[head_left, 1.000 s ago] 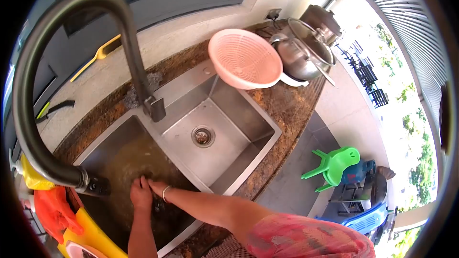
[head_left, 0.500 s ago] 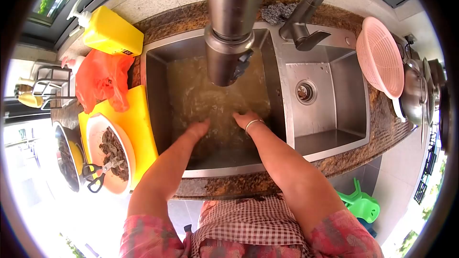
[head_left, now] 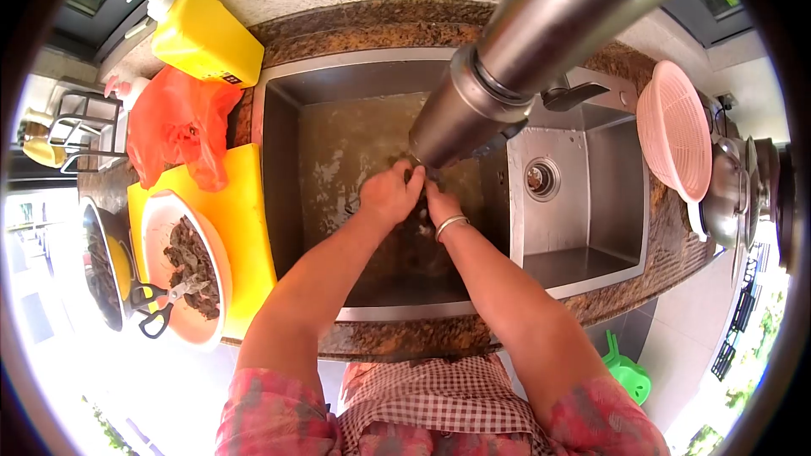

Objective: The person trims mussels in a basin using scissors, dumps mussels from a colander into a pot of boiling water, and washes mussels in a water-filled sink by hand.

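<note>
Murky brown water (head_left: 351,135) stands in the large left basin of the steel sink (head_left: 279,169). My left hand (head_left: 390,194) is above the water with its fingers curled, close under the mouth of the thick metal faucet (head_left: 465,105). Beside it, my right hand (head_left: 443,204), with a bracelet at the wrist, has its fingers bent in against the left. Between them is something dark and wet, mostly hidden by the fingers; its kind does not show.
On the left, a pink bowl (head_left: 221,236) of dark pieces, with scissors (head_left: 156,308), rests on a yellow board (head_left: 252,245). Behind are a red plastic bag (head_left: 182,122) and yellow pump bottle (head_left: 211,34). A smaller basin (head_left: 553,232) and pink colander (head_left: 676,131) are right.
Both hands have come up out of the water and together, under the faucet. The faucet head now points from the upper right, and the camera view has shifted slightly.
</note>
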A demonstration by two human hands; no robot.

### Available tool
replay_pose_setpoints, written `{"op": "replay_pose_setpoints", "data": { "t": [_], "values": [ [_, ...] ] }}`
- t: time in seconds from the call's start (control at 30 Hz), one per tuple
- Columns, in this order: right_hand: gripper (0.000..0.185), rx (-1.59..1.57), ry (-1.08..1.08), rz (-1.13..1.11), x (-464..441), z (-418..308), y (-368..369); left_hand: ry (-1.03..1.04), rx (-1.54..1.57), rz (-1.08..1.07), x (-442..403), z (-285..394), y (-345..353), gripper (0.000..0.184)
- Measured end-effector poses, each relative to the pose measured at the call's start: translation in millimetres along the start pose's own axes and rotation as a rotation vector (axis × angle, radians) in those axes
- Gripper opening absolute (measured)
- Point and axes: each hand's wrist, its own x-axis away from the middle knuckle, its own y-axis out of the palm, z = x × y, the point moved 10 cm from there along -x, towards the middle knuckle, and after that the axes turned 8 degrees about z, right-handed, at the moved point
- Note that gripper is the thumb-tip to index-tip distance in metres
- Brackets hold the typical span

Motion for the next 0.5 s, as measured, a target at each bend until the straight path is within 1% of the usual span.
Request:
{"op": "replay_pose_setpoints", "data": {
  "t": [0.07,0.17,0.2,0.23,0.27,0.3,0.33,0.37,0.4,0.43,0.47,0.5],
  "values": [
    [0.051,0.19,-0.443,0.134,-2,-29,-11,0.196,-0.202,0.108,-24,3,-5,0.047],
    [0.052,0.394,-0.513,0.283,-1,-36,-30,0.296,-0.472,0.273,-56,-23,-5,0.047],
    [0.052,0.46,-0.524,0.332,4,-42,-37,0.194,-0.419,0.183,-57,-40,-5,0.049],
    [0.062,0.59,-0.289,0.21,-2,-27,-34,0.092,-0.366,0.095,-54,-55,-8,0.052],
    [0.068,0.556,-0.202,0.149,-4,-17,-32,-0.011,-0.314,0.011,-50,-66,-7,0.055],
    [0.074,0.52,-0.117,0.085,-8,-4,-26,-0.001,-0.242,0.173,-37,-67,-20,0.063],
    [0.08,0.48,-0.037,0.019,-16,12,-16,-0.124,-0.195,0.111,-30,-81,-13,0.066],
    [0.091,0.353,0.047,-0.112,-22,33,2,-0.247,-0.149,0.05,-23,-94,-3,0.068],
    [0.089,0.209,0.119,-0.145,-6,33,8,-0.371,-0.103,-0.014,-12,-109,11,0.071],
    [0.087,0.064,0.191,-0.179,23,24,15,-0.418,-0.002,-0.049,-4,-119,29,0.072],
    [0.085,-0.03,0.228,-0.219,32,20,21,-0.462,0.101,-0.082,6,-125,46,0.074],
    [0.083,-0.122,0.269,-0.256,41,17,28,-0.509,0.347,-0.124,24,-111,57,0.074]
  ]
}}
